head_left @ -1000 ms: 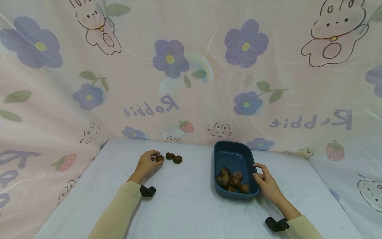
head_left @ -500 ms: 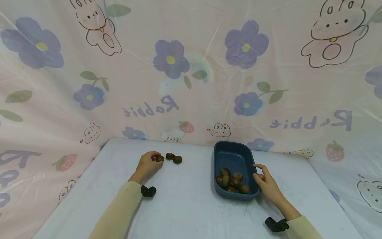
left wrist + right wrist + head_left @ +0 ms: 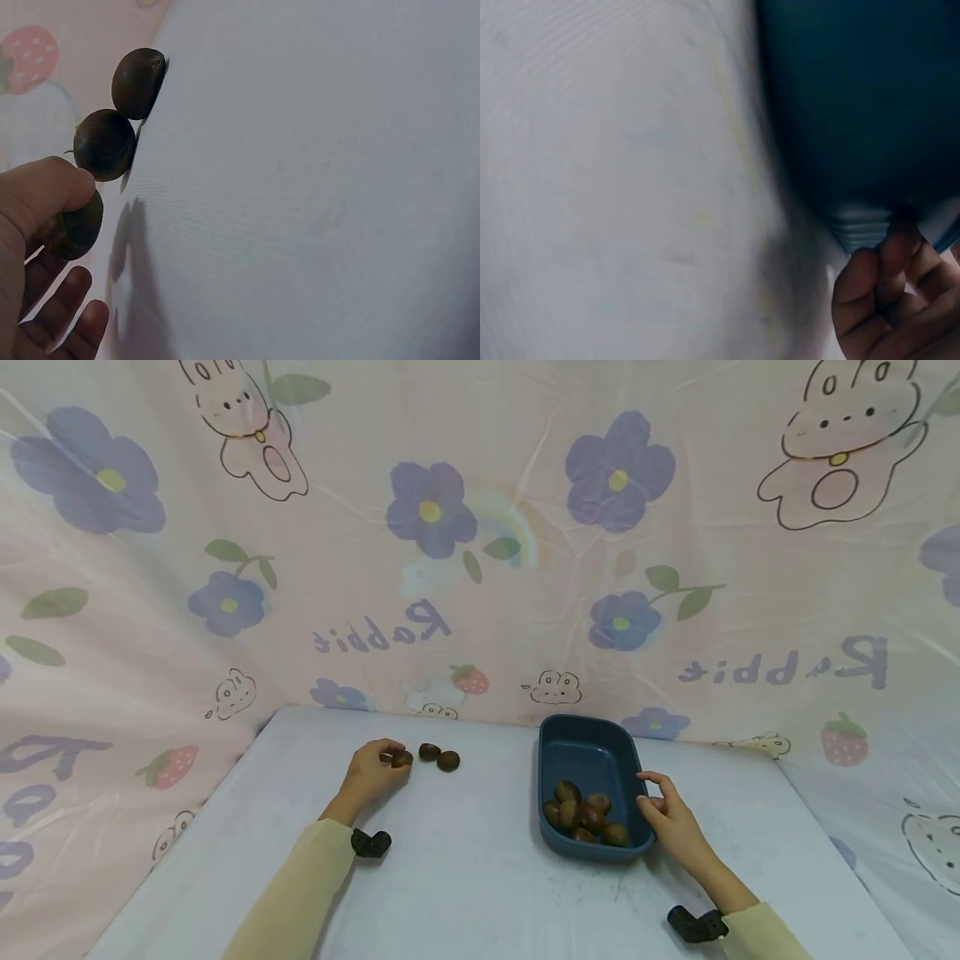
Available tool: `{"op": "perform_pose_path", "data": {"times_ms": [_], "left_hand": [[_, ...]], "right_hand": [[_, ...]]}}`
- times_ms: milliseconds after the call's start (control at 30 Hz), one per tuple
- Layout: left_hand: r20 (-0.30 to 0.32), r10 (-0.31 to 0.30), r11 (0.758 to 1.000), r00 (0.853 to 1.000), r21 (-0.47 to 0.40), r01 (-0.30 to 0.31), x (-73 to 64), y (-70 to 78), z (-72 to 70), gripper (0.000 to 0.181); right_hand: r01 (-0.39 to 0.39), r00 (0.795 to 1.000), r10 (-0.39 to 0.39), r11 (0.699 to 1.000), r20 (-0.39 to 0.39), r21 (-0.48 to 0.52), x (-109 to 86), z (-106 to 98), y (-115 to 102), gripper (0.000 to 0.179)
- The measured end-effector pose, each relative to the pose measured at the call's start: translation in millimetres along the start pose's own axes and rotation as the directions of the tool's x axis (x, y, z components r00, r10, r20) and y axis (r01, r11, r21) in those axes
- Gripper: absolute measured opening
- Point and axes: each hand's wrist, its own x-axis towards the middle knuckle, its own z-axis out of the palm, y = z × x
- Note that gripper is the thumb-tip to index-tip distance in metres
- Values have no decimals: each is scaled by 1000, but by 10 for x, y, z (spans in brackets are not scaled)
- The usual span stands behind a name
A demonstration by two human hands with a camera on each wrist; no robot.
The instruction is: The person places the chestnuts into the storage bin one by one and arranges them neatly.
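My left hand [image 3: 371,774] is at the back left of the table, its thumb and fingers pinching a brown chestnut [image 3: 80,229]. In the left wrist view the thumb lies over this chestnut, and the lower fingers are spread loosely. Two more chestnuts, a nearer one [image 3: 105,145] and a farther one [image 3: 139,84], lie in line beyond it. A dark blue rectangular box [image 3: 587,745] stands right of centre, with several chestnuts [image 3: 591,817] gathered at its near end. My right hand [image 3: 677,827] holds the box's right rim, its fingers curled against the outer wall in the right wrist view.
A white-covered table [image 3: 465,877] carries everything. A patterned curtain [image 3: 480,593] with flowers and rabbits hangs behind its back edge and along the sides. Black devices, a left one [image 3: 371,843] and a right one [image 3: 697,925], are worn at the wrists.
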Motion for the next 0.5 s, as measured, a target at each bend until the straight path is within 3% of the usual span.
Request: {"op": "perform_pose_path", "data": {"times_ms": [500], "left_hand": [[-26,51,999,998,20,-51,-169,56,-50,39]], "right_hand": [[-3,1000,3,1000,2,4,5,-6,-12,40]]}}
